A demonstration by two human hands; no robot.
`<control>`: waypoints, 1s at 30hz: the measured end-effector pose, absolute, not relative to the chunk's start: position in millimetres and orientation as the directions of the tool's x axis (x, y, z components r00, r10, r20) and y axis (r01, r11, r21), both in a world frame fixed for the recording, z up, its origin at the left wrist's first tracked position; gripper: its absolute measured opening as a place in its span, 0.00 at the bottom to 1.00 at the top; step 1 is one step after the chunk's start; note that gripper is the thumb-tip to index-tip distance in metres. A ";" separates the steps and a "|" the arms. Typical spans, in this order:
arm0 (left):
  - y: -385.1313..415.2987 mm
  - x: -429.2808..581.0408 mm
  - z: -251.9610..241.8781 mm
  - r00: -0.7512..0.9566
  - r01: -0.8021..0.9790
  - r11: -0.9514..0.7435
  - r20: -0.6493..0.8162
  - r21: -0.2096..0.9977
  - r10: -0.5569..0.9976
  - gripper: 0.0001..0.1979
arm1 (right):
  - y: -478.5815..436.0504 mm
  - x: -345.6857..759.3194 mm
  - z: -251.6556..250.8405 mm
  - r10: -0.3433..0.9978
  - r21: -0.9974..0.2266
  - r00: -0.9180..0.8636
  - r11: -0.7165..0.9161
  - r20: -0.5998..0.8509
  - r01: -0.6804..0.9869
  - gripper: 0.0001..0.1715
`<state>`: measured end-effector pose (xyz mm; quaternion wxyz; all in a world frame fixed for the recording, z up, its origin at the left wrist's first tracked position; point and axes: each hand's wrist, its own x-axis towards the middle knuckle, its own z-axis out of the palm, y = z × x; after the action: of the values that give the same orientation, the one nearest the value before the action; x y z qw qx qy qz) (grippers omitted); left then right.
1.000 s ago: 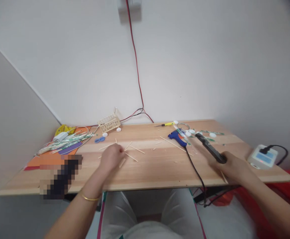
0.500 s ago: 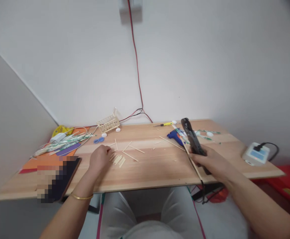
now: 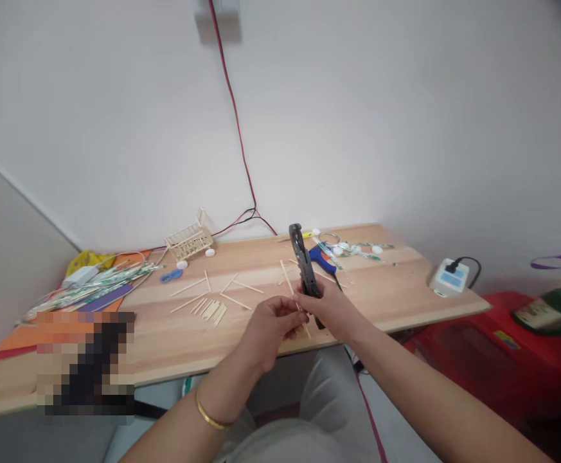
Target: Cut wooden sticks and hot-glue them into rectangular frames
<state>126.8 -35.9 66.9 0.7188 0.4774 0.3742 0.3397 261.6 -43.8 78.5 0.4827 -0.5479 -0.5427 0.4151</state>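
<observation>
My left hand (image 3: 267, 331) is closed, with its fingertips pinching a long thin wooden stick (image 3: 287, 276) near the table's front edge. The stick slants up and away from me. My right hand (image 3: 335, 310) is wrapped round dark grey pliers (image 3: 302, 257), whose head points up and away. The two hands meet, and my right thumb is close to the stick; whether it touches is unclear. Left of my hands lie short cut sticks (image 3: 213, 311) in a cluster, with longer sticks (image 3: 236, 301) laid at angles around them.
A small stick-built cart (image 3: 189, 241) with white wheels stands at the back, near blue discs (image 3: 171, 276). A blue glue gun (image 3: 322, 258) lies behind the pliers. Bagged sticks (image 3: 92, 289) and coloured sheets (image 3: 15, 334) cover the left. A white power socket (image 3: 448, 278) sits right.
My left hand has moved right from the loose sticks to meet my right hand. The pliers and long stick have come left to the middle. The view has turned right.
</observation>
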 end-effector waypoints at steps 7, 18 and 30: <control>-12.0 41.7 46.8 0.189 0.462 -0.221 0.148 0.859 0.971 0.08 | -15.1 309.5 48.4 0.980 -0.526 0.196 -0.152 0.030 0.837 0.25; 48.4 -43.6 42.2 0.141 0.989 -0.142 0.033 0.046 0.989 0.10 | -5.4 407.5 28.7 0.905 -0.236 0.417 -0.388 0.089 0.891 0.37; 51.2 -31.9 61.0 0.114 0.861 -0.140 0.083 0.489 0.990 0.14 | -39.8 464.1 9.1 0.879 -0.156 0.468 -0.451 0.088 0.879 0.46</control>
<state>-31.9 51.2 61.0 0.1622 0.7285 0.6352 0.1987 464.1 -39.8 9.1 0.0900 -0.8519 -0.5159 0.0027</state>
